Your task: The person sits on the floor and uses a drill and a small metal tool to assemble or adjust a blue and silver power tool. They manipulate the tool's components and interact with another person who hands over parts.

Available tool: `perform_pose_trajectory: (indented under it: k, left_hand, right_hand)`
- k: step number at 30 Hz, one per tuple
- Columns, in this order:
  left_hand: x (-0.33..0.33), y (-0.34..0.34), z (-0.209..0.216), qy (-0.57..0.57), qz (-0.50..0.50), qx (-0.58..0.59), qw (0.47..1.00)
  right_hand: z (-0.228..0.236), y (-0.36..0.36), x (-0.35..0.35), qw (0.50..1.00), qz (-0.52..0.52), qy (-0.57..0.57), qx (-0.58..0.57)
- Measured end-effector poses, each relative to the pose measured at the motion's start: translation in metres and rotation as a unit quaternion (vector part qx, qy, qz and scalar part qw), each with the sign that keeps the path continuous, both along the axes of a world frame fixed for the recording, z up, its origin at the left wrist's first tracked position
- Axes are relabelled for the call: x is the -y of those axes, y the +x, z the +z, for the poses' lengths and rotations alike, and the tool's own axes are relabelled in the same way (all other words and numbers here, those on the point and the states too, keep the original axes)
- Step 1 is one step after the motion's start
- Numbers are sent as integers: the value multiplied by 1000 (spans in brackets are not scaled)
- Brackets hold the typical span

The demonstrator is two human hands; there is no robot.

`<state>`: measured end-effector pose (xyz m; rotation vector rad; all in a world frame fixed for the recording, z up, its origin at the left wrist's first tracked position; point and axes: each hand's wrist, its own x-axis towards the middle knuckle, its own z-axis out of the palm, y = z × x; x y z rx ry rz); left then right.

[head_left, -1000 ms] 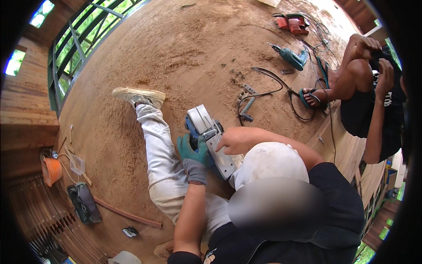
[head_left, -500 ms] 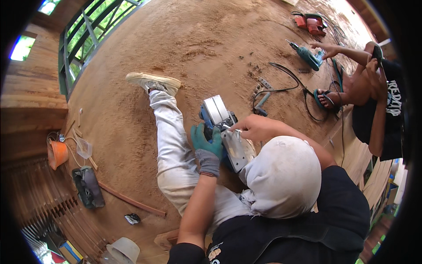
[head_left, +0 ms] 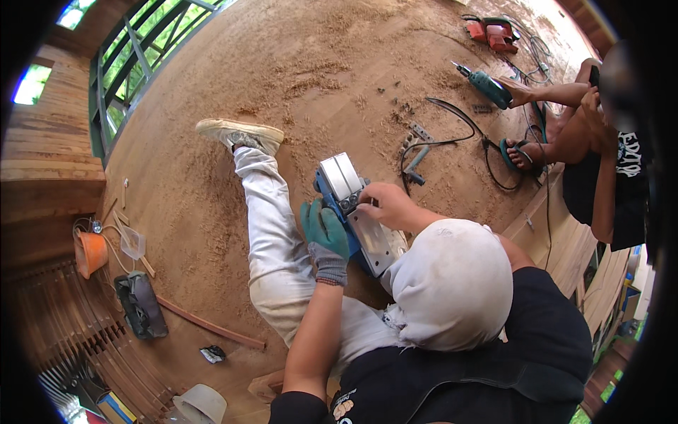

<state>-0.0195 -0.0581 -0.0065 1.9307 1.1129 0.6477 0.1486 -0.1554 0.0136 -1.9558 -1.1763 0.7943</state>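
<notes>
- A blue electric planer is shown upturned, its bright metal sole facing up, resting over the lap of a seated person, just beside the outstretched leg in pale trousers.
- The left hand, in a green glove with a grey cuff, is seen wrapped around the planer's blue body from the left side; the planer is held by it.
- The right hand, bare, is laid on the planer's upper right edge, fingers curled narrowly against the metal near the middle of the sole; whether a small part is pinched there cannot be told.
- The head is covered by a white cloth, by which the near end of the planer is partly hidden.
- A pale shoe is worn on the extended foot, resting on the wooden floor, which is strewn with sawdust and shavings.
- A teal power drill is seen on the floor at upper right, well apart from the planer, with a black cable looped near it.
- A red tool is placed farther back, near the upper edge.
- A second person in a black shirt is seated at the right rim, one foot in a sandal by the cable.
- An orange bucket and a dark bag are found at the left, by the wooden wall.
</notes>
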Motion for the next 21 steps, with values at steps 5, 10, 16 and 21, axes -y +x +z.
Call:
perform_pose_trajectory:
  k: [5,10,16,21]
  left_hand:
    - [-1,-2,-7,28,-9,-15,999]
    - [0,-2,-15,57,-4,-54,997]
    - [-4,1,-11,39,-10,-33,999]
    - [-5,0,-8,14,-17,-38,999]
  right_hand:
    - [-8,-11,-17,995,10,96,18]
    - [-6,-13,-24,999,-2,49,-8]
    - [0,-5,-24,995,40,92,-4]
    - [1,-11,-30,999,19,18,39]
